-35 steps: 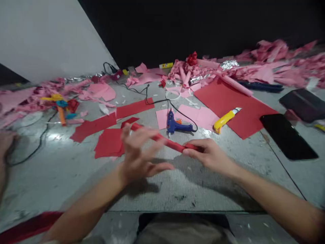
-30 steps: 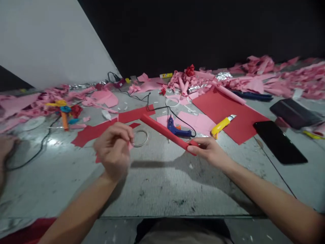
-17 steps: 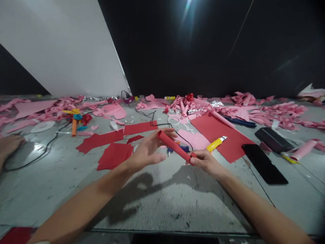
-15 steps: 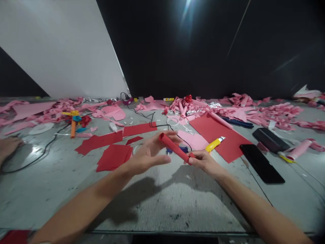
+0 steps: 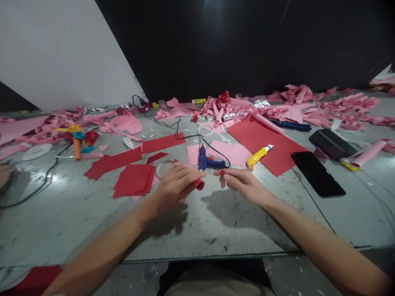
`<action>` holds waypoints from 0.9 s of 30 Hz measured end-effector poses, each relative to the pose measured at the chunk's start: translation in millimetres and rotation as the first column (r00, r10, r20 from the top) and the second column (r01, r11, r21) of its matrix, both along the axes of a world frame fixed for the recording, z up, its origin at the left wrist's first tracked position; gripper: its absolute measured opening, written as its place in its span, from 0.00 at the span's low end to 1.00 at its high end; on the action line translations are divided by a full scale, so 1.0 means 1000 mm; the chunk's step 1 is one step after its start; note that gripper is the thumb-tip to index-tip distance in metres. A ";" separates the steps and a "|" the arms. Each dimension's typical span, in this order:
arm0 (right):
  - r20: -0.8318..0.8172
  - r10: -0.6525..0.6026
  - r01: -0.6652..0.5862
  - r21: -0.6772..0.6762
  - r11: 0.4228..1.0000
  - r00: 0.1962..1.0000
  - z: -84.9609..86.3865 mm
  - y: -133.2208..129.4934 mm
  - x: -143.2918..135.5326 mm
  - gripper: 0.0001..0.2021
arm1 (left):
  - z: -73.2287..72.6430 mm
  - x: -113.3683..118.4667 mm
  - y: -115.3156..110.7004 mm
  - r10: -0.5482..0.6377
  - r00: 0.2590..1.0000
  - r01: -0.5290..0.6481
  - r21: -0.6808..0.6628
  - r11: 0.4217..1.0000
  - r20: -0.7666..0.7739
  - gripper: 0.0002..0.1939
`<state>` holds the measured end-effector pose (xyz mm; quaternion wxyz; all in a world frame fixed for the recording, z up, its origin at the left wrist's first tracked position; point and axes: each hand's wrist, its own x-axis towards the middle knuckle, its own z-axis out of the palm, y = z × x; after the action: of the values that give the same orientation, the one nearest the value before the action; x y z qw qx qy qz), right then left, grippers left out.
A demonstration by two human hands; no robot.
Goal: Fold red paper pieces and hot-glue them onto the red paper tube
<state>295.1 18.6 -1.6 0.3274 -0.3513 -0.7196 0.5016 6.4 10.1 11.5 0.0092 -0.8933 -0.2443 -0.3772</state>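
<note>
My left hand (image 5: 174, 183) is wrapped round a rolled red paper tube (image 5: 199, 185); one end of it pokes out past the fingers, and most of its length is hidden under them. A little to the right, my right hand (image 5: 243, 184) pinches a small red paper piece (image 5: 221, 173) between thumb and fingertips. The two hands are apart, above the table (image 5: 212, 238). Just beyond them lies a blue glue gun (image 5: 210, 163) with a black cable. Behind my right hand is a yellow utility knife (image 5: 258, 156) with its blade out.
Red paper squares (image 5: 133, 180) and strips lie left of my hands, beside a tape ring (image 5: 163, 167). On the right are a large red sheet (image 5: 277, 152), a black phone (image 5: 317, 173) and a dark box (image 5: 333, 144). Pink scraps (image 5: 336, 109) line the back. Another person's hand (image 5: 6, 174) shows far left.
The red tube has passed from my right hand to my left, which has closed round it. My right hand now pinches a small red piece. The view has tilted down.
</note>
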 end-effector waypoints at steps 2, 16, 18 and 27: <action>0.016 0.106 -0.106 0.040 0.994 0.994 0.007 -0.010 -0.002 0.20 | -0.008 0.000 0.001 0.007 0.999 -0.006 0.015 1.000 -0.037 0.13; 0.126 0.192 -0.191 -0.019 0.981 0.973 0.010 -0.021 -0.012 0.19 | -0.033 0.012 -0.001 -0.009 0.983 0.005 -0.024 1.000 -0.185 0.17; 0.138 0.204 -0.206 0.004 0.978 0.969 0.008 -0.020 -0.013 0.19 | -0.034 0.013 -0.003 0.009 0.981 -0.012 -0.015 1.000 -0.195 0.18; 0.234 0.074 -0.109 0.142 0.984 0.969 0.002 -0.023 -0.012 0.11 | -0.042 0.011 -0.004 0.053 0.968 -0.055 -0.001 0.998 -0.245 0.16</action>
<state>283.2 -4.4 0.6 0.2453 -0.3467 -0.8043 0.4156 17.6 6.6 -30.2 0.0461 -0.9259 -0.2672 -0.2629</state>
